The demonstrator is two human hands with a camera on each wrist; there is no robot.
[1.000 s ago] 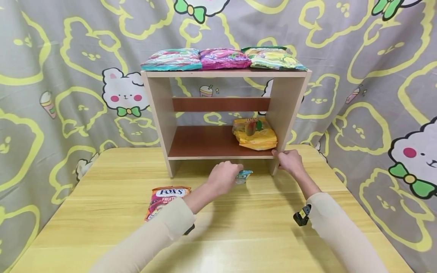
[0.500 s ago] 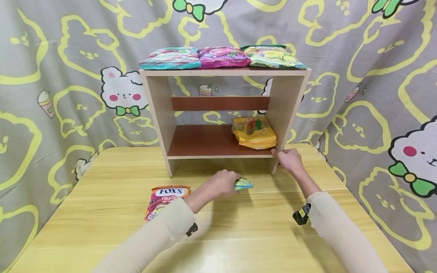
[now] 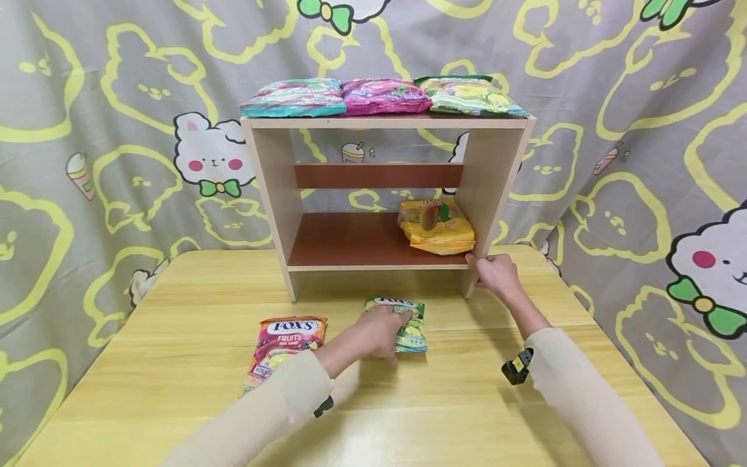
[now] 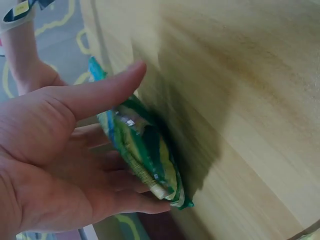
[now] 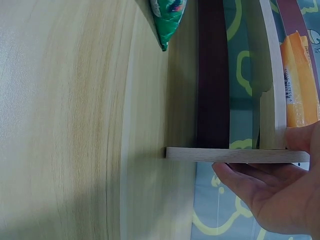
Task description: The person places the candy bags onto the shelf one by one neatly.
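Observation:
A green candy bag (image 3: 412,333) lies on the table in front of the shelf unit (image 3: 382,267) in the head view. My left hand (image 3: 380,329) covers its left part, fingers extended across it and thumb sticking out toward me. In the left wrist view that bag (image 4: 142,145) rests against the extended fingers of my left hand (image 4: 65,155), with the thumb held off it. My right hand (image 3: 495,272) grips the unit's right side panel at the lower board. The right wrist view shows the panel (image 5: 235,155) between the thumb and fingers of my right hand (image 5: 280,195).
An orange-red FOX'S fruit candy bag (image 3: 286,344) lies on the table (image 3: 192,311) at the left, partly behind my sleeve. Teal (image 3: 294,98), magenta (image 3: 385,97) and yellow-green (image 3: 469,97) bags line the unit's top. A yellow mango bag (image 3: 438,227) sits on the lower board.
My left hand has drawn the green bag from the unit's base toward me, and its label now faces up. The fingers have straightened from their grip. My right hand has stayed put.

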